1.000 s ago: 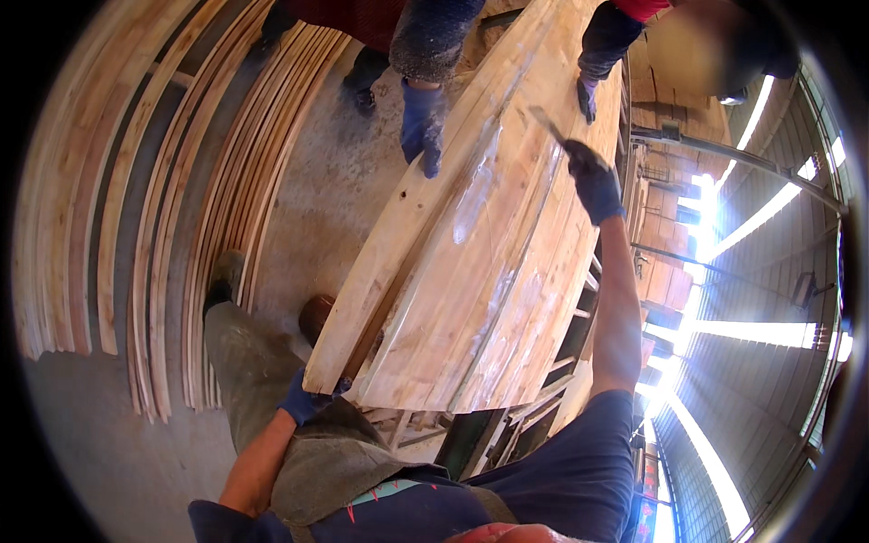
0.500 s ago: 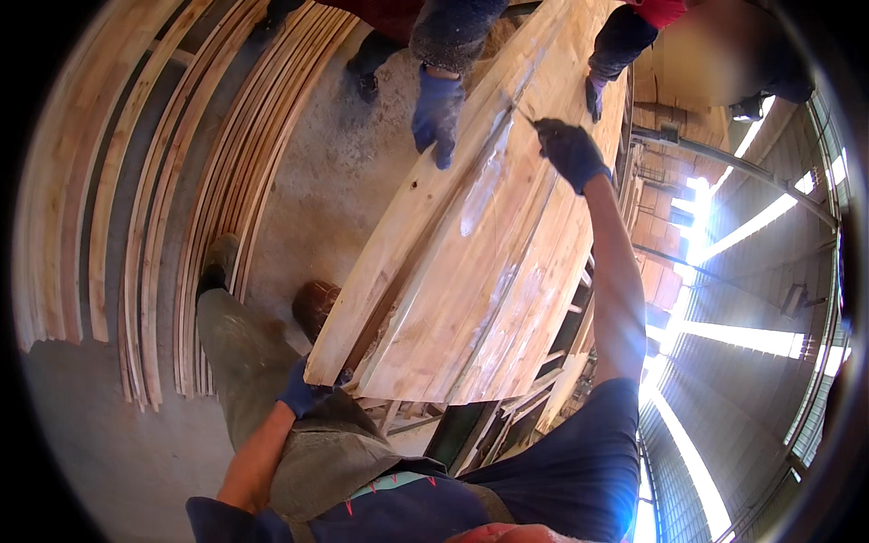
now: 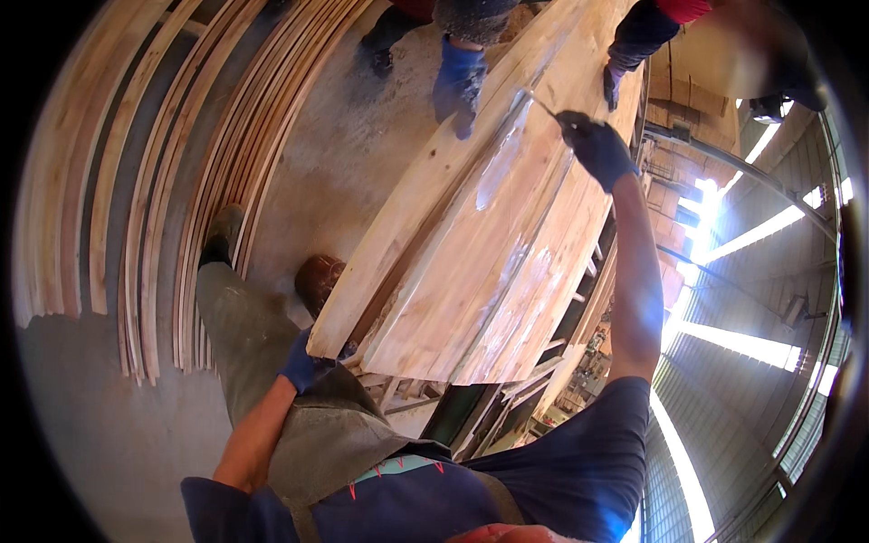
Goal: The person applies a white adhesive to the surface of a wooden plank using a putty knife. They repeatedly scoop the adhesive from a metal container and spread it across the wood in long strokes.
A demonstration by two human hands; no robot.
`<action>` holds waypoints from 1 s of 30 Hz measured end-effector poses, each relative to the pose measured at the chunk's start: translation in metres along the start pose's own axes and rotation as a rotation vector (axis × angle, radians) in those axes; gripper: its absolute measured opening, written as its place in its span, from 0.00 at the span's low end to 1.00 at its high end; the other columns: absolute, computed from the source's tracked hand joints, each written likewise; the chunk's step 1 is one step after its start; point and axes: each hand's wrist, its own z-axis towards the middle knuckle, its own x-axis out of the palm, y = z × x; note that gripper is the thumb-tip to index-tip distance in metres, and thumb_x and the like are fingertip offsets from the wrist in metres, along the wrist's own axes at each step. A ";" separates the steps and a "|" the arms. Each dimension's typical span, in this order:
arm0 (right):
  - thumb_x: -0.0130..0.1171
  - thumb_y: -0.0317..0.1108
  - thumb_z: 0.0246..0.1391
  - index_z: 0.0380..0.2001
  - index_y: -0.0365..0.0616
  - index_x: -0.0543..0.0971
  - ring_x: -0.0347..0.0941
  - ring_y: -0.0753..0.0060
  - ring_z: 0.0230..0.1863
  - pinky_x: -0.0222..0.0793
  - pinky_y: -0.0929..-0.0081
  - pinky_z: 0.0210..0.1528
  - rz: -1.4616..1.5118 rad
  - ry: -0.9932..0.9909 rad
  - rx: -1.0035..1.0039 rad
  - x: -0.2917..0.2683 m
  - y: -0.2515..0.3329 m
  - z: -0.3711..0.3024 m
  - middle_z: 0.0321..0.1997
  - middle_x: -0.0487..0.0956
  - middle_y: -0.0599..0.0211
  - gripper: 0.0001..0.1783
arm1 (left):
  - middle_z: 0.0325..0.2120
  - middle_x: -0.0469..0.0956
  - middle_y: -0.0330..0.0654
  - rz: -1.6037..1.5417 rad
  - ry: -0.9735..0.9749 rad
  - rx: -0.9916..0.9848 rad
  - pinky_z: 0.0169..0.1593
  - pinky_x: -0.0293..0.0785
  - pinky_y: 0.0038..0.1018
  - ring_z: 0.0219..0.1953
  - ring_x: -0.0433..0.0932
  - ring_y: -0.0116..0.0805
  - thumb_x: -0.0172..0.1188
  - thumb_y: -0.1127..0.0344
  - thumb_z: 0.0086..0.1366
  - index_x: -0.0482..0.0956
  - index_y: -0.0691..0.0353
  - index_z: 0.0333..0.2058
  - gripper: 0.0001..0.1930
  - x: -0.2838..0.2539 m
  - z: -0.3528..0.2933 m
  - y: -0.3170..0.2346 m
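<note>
A wide stack of pale wooden boards (image 3: 471, 262) lies slanted across a frame, a wet white smear near its far end. Beside its left edge, thin wood strips (image 3: 172, 181) cover the floor. The gloved right hand (image 3: 597, 149) is closed around a brush (image 3: 536, 101) touching the boards' far end. The gloved left hand (image 3: 306, 366) grips the boards' near corner. Another person's blue-gloved hand (image 3: 457, 83) rests on the boards' far left edge.
</note>
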 end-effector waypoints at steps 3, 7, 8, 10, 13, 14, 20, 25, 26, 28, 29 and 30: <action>0.55 0.42 0.59 0.47 0.60 0.80 0.79 0.52 0.39 0.75 0.61 0.43 0.067 0.003 -0.310 0.012 0.029 -0.060 0.41 0.83 0.63 0.13 | 0.55 0.71 0.48 -0.502 -0.012 -0.110 0.59 0.72 0.39 0.56 0.72 0.43 0.52 0.62 0.70 0.67 0.61 0.58 0.21 0.007 -0.004 0.004; 0.44 0.40 0.67 0.50 0.55 0.79 0.81 0.65 0.38 0.77 0.70 0.40 -0.022 -0.190 -0.333 -0.003 0.030 -0.067 0.36 0.83 0.65 0.16 | 0.50 0.72 0.53 -1.104 0.010 -0.206 0.55 0.76 0.41 0.54 0.73 0.49 0.49 0.65 0.72 0.64 0.66 0.58 0.19 0.019 -0.001 0.046; 0.49 0.39 0.63 0.46 0.59 0.81 0.81 0.57 0.39 0.76 0.63 0.42 0.008 -0.244 -0.196 0.000 0.013 -0.048 0.45 0.83 0.65 0.13 | 0.50 0.72 0.53 -1.054 0.018 -0.204 0.55 0.77 0.40 0.53 0.74 0.47 0.49 0.65 0.73 0.64 0.67 0.58 0.19 0.017 0.000 0.044; 0.48 0.45 0.60 0.45 0.54 0.81 0.79 0.50 0.41 0.74 0.60 0.44 0.149 -0.196 0.061 -0.010 0.016 -0.021 0.40 0.83 0.57 0.17 | 0.45 0.79 0.50 -0.943 -0.083 -0.176 0.50 0.80 0.32 0.49 0.80 0.40 0.53 0.76 0.67 0.69 0.68 0.55 0.17 0.023 0.001 0.035; 0.50 0.46 0.58 0.41 0.52 0.82 0.79 0.50 0.40 0.74 0.61 0.44 0.108 -0.201 -0.096 0.021 -0.013 -0.005 0.36 0.83 0.56 0.17 | 0.39 0.82 0.46 -0.427 -0.110 -0.124 0.46 0.79 0.28 0.46 0.81 0.33 0.59 0.74 0.64 0.75 0.68 0.47 0.13 0.020 0.009 0.008; 0.50 0.46 0.58 0.39 0.51 0.82 0.79 0.49 0.40 0.73 0.61 0.45 0.157 -0.151 -0.123 0.026 0.002 -0.022 0.36 0.83 0.55 0.16 | 0.38 0.83 0.45 -0.294 -0.138 -0.110 0.44 0.78 0.27 0.44 0.81 0.31 0.61 0.73 0.63 0.77 0.68 0.45 0.12 0.019 0.007 -0.004; 0.48 0.44 0.62 0.46 0.56 0.81 0.80 0.56 0.40 0.74 0.64 0.44 0.087 0.060 -0.140 0.019 0.065 -0.156 0.35 0.83 0.62 0.16 | 0.34 0.81 0.41 0.005 -0.197 0.096 0.46 0.77 0.28 0.41 0.80 0.32 0.59 0.72 0.67 0.76 0.67 0.47 0.11 0.016 -0.001 -0.021; 0.51 0.38 0.64 0.47 0.47 0.81 0.72 0.84 0.21 0.67 0.80 0.23 0.684 -0.009 0.140 0.004 0.054 -0.199 0.22 0.79 0.69 0.15 | 0.32 0.82 0.38 -0.227 -0.308 0.059 0.40 0.77 0.25 0.36 0.80 0.25 0.67 0.68 0.61 0.80 0.67 0.41 0.12 0.028 -0.010 -0.103; 0.51 0.38 0.64 0.47 0.46 0.81 0.70 0.86 0.20 0.64 0.81 0.21 0.740 -0.030 0.092 0.013 0.044 -0.202 0.22 0.79 0.70 0.15 | 0.33 0.81 0.36 -0.284 -0.350 0.101 0.40 0.76 0.25 0.37 0.78 0.23 0.68 0.68 0.60 0.79 0.66 0.43 0.14 0.032 -0.013 -0.117; 0.51 0.38 0.65 0.48 0.44 0.81 0.66 0.87 0.18 0.62 0.83 0.19 0.846 -0.072 0.062 0.024 0.032 -0.215 0.22 0.79 0.70 0.15 | 0.34 0.81 0.36 -0.322 -0.316 0.067 0.40 0.77 0.24 0.37 0.79 0.24 0.68 0.68 0.60 0.78 0.66 0.45 0.15 0.033 -0.024 -0.135; 0.51 0.38 0.65 0.48 0.44 0.80 0.66 0.87 0.17 0.62 0.83 0.19 0.903 -0.091 0.077 0.027 0.033 -0.224 0.22 0.79 0.70 0.15 | 0.34 0.81 0.36 -0.337 -0.304 0.048 0.40 0.77 0.24 0.37 0.79 0.24 0.68 0.68 0.61 0.78 0.66 0.46 0.16 0.034 -0.030 -0.139; 0.51 0.37 0.65 0.48 0.43 0.80 0.65 0.86 0.17 0.61 0.84 0.19 0.959 -0.111 0.093 0.031 0.034 -0.233 0.22 0.79 0.70 0.15 | 0.36 0.80 0.37 -0.306 -0.296 0.023 0.40 0.77 0.24 0.37 0.79 0.24 0.67 0.68 0.61 0.77 0.66 0.46 0.16 0.032 -0.032 -0.140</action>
